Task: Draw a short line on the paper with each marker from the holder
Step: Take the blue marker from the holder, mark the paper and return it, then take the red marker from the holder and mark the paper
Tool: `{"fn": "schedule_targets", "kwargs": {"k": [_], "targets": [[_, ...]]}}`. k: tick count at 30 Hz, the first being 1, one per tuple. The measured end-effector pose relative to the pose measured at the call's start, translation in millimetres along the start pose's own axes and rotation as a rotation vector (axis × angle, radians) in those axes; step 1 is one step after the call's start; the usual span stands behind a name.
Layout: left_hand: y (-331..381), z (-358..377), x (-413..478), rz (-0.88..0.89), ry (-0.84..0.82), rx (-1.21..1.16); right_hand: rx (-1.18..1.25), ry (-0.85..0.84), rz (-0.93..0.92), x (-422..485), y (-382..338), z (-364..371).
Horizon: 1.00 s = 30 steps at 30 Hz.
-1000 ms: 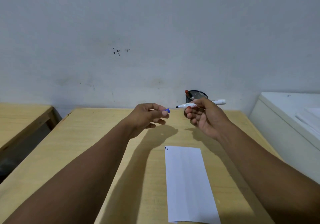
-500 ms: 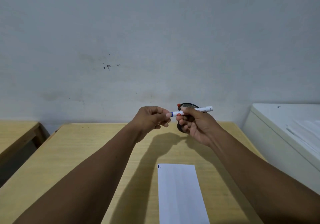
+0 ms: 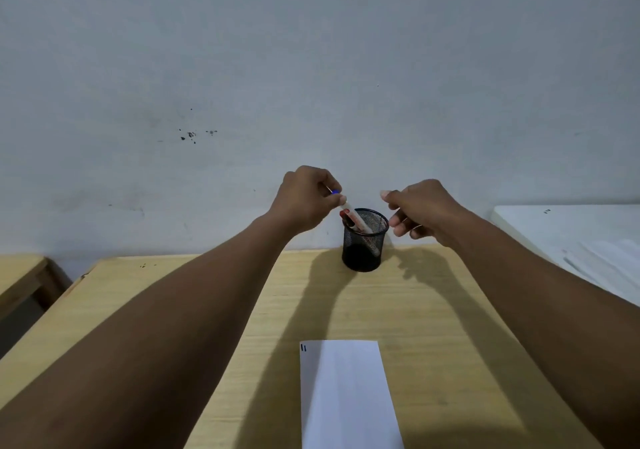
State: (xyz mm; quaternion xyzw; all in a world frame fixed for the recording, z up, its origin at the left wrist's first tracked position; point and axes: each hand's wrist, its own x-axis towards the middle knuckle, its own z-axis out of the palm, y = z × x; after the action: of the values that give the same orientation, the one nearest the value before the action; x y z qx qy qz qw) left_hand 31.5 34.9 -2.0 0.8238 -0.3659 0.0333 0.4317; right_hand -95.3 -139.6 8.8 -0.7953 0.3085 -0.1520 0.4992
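A black mesh holder [image 3: 364,240] stands at the far edge of the wooden table [image 3: 433,310], against the wall. My left hand [image 3: 306,199] pinches the blue-capped white marker [image 3: 355,219] by its top; the marker's lower end is inside the holder. A red-capped marker [image 3: 345,215] leans in the holder beside it. My right hand [image 3: 420,211] hovers just right of the holder with loosely curled fingers and holds nothing. The white paper [image 3: 348,396] lies near me, with two short dark lines at its top left corner.
A white cabinet top [image 3: 568,230] with papers on it stands to the right of the table. A second wooden table [image 3: 20,272] sits at the left, across a gap. The grey wall rises right behind the holder.
The cap went onto the marker and the marker passed from my right hand to my left. My left hand has lowered it into the holder, and my right hand has let go.
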Motion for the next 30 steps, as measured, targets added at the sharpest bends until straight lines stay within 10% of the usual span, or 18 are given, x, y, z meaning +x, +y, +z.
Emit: {"fn": "schedule_targets", "kwargs": {"k": [14, 30], "targets": [[-29, 33, 17, 0.040, -0.256, 0.358, -0.081, -0.042, -0.051, 11, 30, 1], [-10, -18, -8, 0.023, 0.100, 0.126, 0.080, -0.153, -0.002, -21, 5, 34]]}}
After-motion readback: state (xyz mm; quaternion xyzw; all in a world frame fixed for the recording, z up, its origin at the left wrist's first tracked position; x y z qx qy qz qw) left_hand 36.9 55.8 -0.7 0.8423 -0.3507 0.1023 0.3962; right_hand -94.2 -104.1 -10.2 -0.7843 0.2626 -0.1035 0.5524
